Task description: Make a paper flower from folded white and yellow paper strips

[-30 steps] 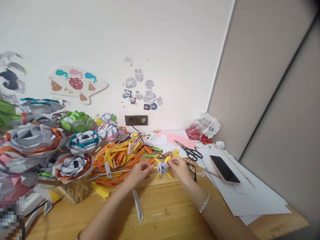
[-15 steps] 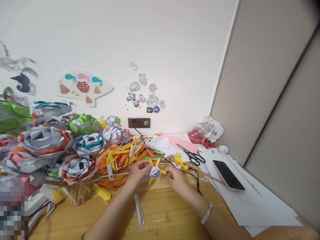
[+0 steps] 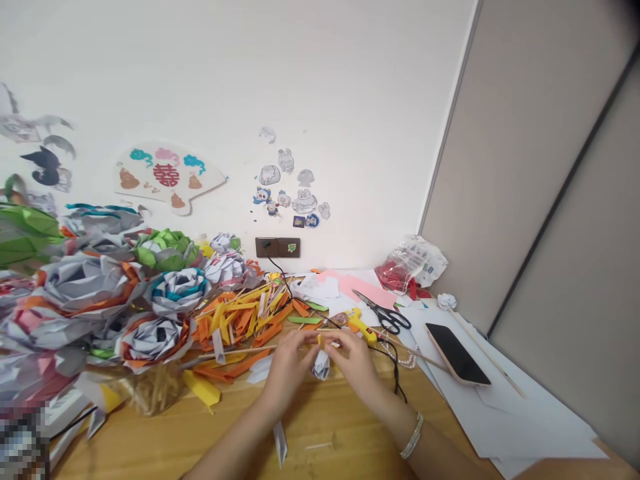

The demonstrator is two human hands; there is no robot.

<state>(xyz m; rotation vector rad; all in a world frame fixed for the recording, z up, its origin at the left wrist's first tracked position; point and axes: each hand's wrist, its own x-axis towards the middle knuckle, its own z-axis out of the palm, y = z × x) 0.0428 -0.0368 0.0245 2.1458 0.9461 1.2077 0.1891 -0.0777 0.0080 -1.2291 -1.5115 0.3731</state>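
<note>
Both your hands meet in front of you over the table, fingers curled and nearly closed. Your left hand and right hand pinch the small paper flower between them, thumbs toward you. It sits between your fingertips, a yellow tip poking up from it; your fingers cover some of the rest.

Your left forearm overlaps the upper end of a white strip. Beyond your right hand lies the yellow glue gun, its black cord running down close beside that hand. The scissors and a bead string are near it, and the phone rests on white sheets farther right. Past your left hand are orange and yellow strips, then the big paper flowers.

Half a second ago your hands were wider apart, with the flower's yellow tips fanned out; now it is lower and its white side shows.
</note>
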